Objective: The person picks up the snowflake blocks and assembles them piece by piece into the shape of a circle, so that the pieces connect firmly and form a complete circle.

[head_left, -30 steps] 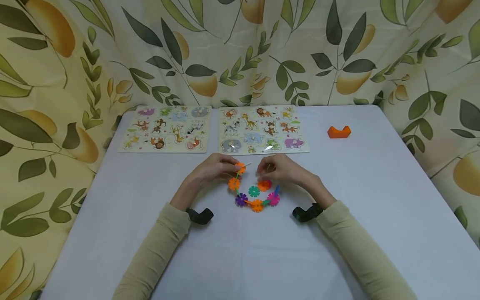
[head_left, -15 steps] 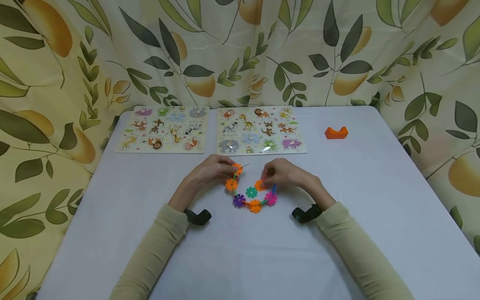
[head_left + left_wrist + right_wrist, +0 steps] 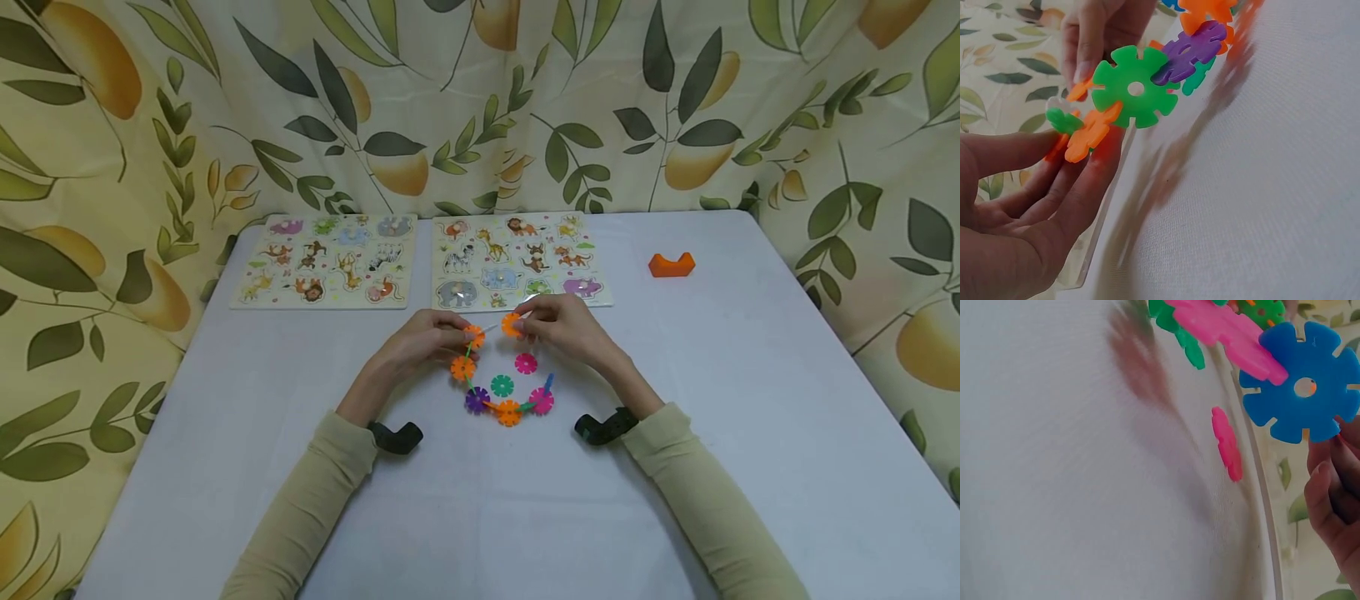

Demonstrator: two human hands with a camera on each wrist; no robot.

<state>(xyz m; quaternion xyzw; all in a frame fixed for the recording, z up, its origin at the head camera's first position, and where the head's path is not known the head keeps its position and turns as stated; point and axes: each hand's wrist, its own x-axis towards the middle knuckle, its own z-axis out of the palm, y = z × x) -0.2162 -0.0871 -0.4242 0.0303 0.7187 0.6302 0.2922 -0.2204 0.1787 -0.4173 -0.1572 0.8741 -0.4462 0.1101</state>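
A curved chain of slotted plastic snowflake discs hangs from my left hand [image 3: 423,343], which pinches its upper-left end at an orange disc [image 3: 1092,134]. A white disc [image 3: 491,328] juts from that end. Along the chain are a purple disc [image 3: 477,401], a pink disc [image 3: 542,400] and, at the far end, a blue disc [image 3: 1322,356]. My right hand [image 3: 566,329] pinches a separate orange disc [image 3: 512,325] just right of the white one; whether they touch is hard to tell. A loose pink disc [image 3: 526,363] and a loose green disc [image 3: 502,385] lie inside the curve.
Two animal puzzle boards, one on the left [image 3: 322,262] and one in the middle [image 3: 517,258], lie behind the hands. An orange notched block [image 3: 672,265] stands at the back right. The white-covered table [image 3: 480,533] ends at a leaf-patterned curtain [image 3: 450,100].
My right hand has picked up the orange disc from beside the loose pink one and raised it towards the white disc. The left hand keeps its grip on the chain.
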